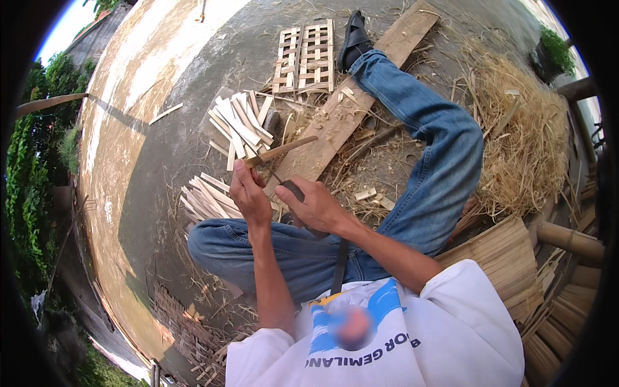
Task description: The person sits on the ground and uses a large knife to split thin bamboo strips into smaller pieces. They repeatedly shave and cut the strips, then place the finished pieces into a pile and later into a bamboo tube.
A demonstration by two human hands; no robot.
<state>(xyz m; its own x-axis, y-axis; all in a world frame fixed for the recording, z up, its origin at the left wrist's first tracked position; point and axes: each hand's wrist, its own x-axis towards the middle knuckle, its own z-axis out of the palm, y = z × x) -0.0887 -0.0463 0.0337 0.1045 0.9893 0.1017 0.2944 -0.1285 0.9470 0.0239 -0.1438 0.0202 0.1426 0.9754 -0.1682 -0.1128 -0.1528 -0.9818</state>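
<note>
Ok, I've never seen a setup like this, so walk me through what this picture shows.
There is no machine here: these are a person's own bare hands. The picture comes from the left of two wide cameras worn on the head, looking down, so straight edges bend near the rim.

The left hand holds a thin wooden strip. The right hand grips the dark handle of what looks like a knife.

On the ground ahead lie two piles of pale strips, a woven slatted panel and a long plank. A heap of fine shavings lies off to the right.
</note>
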